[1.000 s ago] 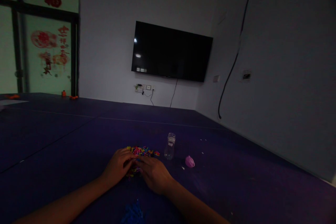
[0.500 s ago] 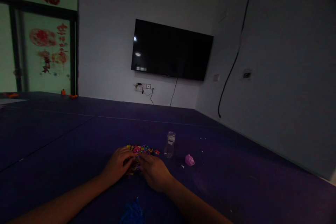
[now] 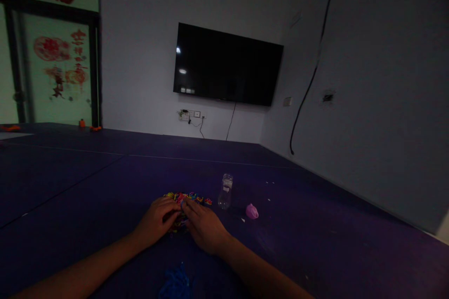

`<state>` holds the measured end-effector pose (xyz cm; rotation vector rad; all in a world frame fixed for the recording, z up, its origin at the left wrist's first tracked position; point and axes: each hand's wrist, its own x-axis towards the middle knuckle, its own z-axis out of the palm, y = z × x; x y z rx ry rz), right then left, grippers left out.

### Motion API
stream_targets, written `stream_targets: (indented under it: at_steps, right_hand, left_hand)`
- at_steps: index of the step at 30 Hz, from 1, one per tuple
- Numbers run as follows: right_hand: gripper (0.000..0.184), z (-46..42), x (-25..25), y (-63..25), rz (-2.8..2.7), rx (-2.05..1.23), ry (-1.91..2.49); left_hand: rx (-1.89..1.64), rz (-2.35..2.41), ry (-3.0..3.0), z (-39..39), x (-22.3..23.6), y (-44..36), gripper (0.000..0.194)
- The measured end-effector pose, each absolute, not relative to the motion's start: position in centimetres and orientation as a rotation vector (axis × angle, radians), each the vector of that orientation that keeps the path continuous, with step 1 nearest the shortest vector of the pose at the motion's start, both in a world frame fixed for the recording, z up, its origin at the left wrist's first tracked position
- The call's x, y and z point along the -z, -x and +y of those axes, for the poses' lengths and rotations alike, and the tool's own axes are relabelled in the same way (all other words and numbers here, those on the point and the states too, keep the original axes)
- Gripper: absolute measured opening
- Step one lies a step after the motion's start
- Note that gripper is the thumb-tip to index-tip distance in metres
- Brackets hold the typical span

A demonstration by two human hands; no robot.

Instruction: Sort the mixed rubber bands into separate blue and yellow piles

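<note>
Head view shows left hand (image 3: pixel 156 221) and right hand (image 3: pixel 206 225) curled at the multicoloured pile (image 3: pixel 194 197), any pinch unclear; light fingertip work should avoid scattering it.

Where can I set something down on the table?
Between the left hand and the dark seam, or between the pink object and right wall. Crowded: around the right hand, colorful pile, bottle and blue pile.

Loose heap of small multicoloured strands (image 3: pixel 180 197).
Thin red, yellow, pink and blue pieces lie tangled low in the frame, just left of centre, the middle partly hidden.
</note>
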<state>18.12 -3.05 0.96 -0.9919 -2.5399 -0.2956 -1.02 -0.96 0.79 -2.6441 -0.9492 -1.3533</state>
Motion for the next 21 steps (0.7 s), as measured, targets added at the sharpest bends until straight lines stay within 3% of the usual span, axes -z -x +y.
stream_targets:
  at_steps: [12, 21]
  right_hand:
    - [0.045, -2.9, -0.6, -18.3, -2.474, 0.289, 1.055]
    - [0.036, -2.8, -0.6, -18.2, -2.335, 0.326, 1.077]
  left_hand:
    - [1.367, -0.922, 2.620, -1.3, -0.8, 1.0, 0.019]
    - [1.550, -1.541, 2.270, 1.7, 0.1, 3.0, 0.028]
